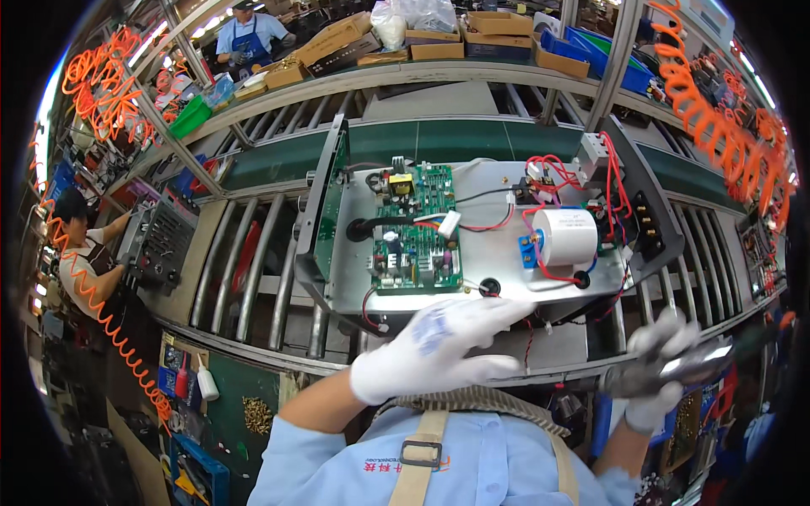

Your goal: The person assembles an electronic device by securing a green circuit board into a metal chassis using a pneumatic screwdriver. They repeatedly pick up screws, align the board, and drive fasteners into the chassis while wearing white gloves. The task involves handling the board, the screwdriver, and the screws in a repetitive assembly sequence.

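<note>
My left hand [447, 344], in a white glove, reaches over the near edge of an open metal chassis [494, 282]. Its fingers are stretched out, pointing right, and hold nothing. At the right, my gloved right hand [656, 358] is wrapped round a shiny dark cylindrical tool [696, 363]; motion blur hides its exact kind. A green circuit board [415, 228] lies on the left half of the chassis. Toward the right stand a white cylindrical capacitor [567, 238], a blue terminal block [529, 251] and red wires [553, 169]. A dark front panel [325, 211] rises at the left end.
The chassis rests on a roller conveyor [257, 270]. Coiled orange hoses [713, 126] hang at both sides. Cardboard boxes [498, 25] line a shelf behind. At left, a co-worker [84, 261] handles another unit [160, 240]. Screws [257, 415] and bottles [207, 379] are at the lower left.
</note>
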{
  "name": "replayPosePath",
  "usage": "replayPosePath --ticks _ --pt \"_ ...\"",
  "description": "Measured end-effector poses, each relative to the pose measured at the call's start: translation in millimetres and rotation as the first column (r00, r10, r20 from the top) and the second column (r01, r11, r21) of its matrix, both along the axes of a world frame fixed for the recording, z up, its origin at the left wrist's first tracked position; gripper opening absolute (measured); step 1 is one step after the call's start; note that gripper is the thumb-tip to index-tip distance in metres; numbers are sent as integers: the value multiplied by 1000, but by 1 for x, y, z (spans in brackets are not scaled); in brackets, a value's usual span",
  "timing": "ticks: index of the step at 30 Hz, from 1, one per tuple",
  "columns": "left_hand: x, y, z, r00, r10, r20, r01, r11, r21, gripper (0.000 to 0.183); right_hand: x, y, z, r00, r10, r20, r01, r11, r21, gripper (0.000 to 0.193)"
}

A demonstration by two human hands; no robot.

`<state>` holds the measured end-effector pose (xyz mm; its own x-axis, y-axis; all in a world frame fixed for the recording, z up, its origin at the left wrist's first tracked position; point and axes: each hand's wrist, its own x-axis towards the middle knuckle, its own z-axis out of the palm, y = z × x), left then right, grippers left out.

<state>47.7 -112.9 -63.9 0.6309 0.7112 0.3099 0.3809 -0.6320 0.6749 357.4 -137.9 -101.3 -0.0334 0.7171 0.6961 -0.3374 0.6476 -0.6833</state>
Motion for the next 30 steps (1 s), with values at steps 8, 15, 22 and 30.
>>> replayPosePath --ticks 8,15,22,30 --pt "-12 34 21 971 174 164 -166 984 -64 17 -142 67 133 987 162 7 -162 984 -68 52" --pt "-34 49 -1 935 267 235 -165 911 -377 23 -188 96 128 982 139 128 -132 989 -61 35" --pt "-30 54 5 942 334 29 -303 886 -351 21 -187 108 124 964 218 150 -197 970 -140 35" --pt "-27 57 13 933 331 -140 -359 878 -315 24 -186 113 114 964 263 31 -250 942 -222 31"
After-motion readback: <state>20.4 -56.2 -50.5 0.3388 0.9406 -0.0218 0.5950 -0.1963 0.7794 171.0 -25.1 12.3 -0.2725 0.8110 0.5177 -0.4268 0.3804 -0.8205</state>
